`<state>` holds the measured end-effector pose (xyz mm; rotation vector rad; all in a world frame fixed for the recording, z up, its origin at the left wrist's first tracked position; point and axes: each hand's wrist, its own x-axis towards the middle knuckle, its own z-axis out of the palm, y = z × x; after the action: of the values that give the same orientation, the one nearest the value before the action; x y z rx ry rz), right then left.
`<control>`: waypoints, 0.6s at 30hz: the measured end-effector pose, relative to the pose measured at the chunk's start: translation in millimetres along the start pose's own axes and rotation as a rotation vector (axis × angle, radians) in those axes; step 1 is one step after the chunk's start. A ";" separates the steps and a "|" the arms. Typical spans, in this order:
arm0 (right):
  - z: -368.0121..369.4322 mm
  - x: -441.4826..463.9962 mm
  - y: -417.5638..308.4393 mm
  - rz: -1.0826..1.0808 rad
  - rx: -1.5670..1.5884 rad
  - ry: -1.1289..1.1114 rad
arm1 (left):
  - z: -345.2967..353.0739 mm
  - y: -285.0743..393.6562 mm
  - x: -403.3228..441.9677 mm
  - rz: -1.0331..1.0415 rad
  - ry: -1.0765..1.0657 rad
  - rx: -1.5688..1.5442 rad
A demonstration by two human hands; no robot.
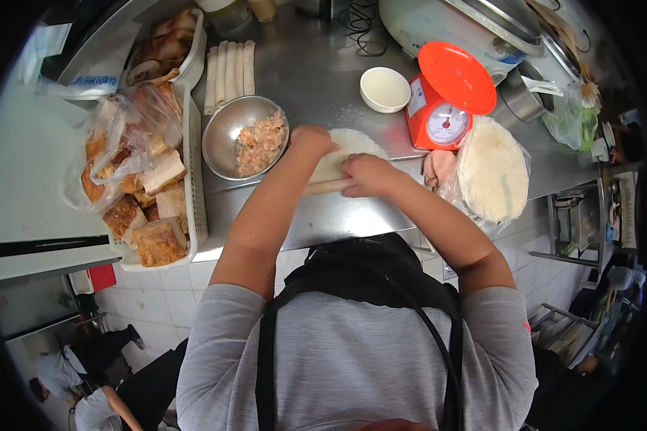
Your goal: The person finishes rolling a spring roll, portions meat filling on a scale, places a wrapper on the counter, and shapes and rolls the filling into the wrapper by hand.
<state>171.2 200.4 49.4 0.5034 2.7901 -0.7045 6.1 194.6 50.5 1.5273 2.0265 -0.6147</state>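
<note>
A round, pale wrapper sheet [352, 142] lies on the steel counter, its near part rolled into a long tube [325, 187]. My left hand [313, 141] is at the left side of the sheet, fingers bent down on its edge and partly hidden. My right hand [366, 174] grips the right end of the rolled part, thumb and fingers closed around it. Left of my left hand stands a steel bowl [219, 133] with minced filling [260, 145] in it. Several finished rolls [229, 72] lie side by side behind the bowl.
On the right are a red scale [449, 104], a white bowl [385, 90] and a stack of round wrappers [492, 169] on plastic. A white basket [196, 172] of roasted meat chunks [158, 241] borders the left. Other people [101, 409] are at lower left.
</note>
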 end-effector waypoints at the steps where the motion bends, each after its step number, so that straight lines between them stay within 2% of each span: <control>1: 6.0 2.8 -3.3 -0.006 0.006 0.023 | -0.1 -0.1 -0.2 0.001 0.005 -0.009; 2: 10.1 3.2 -3.9 -0.015 -0.011 0.065 | 0.0 -0.4 0.1 0.016 -0.002 -0.007; 8: -6.9 9.8 -18.3 0.002 -0.006 -0.037 | -2.9 -1.2 -1.2 0.005 -0.008 -0.029; 11: 22.8 17.5 -26.3 -0.062 0.010 0.161 | -2.8 0.0 -1.1 0.002 -0.010 -0.053; 12: 25.1 16.3 -27.8 -0.069 0.002 0.186 | -1.5 -1.0 0.6 0.003 -0.009 -0.058; 15: 19.9 13.9 -25.6 -0.048 0.052 0.067 | 0.9 -3.5 2.1 0.014 0.008 -0.062; 18: 19.9 20.2 -39.0 -0.143 -0.005 0.238 | -1.1 -4.2 -1.9 0.035 0.044 -0.099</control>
<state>140.5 163.9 42.6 0.4136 3.0745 -0.7079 2.3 192.9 52.8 1.5275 2.0267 -0.4635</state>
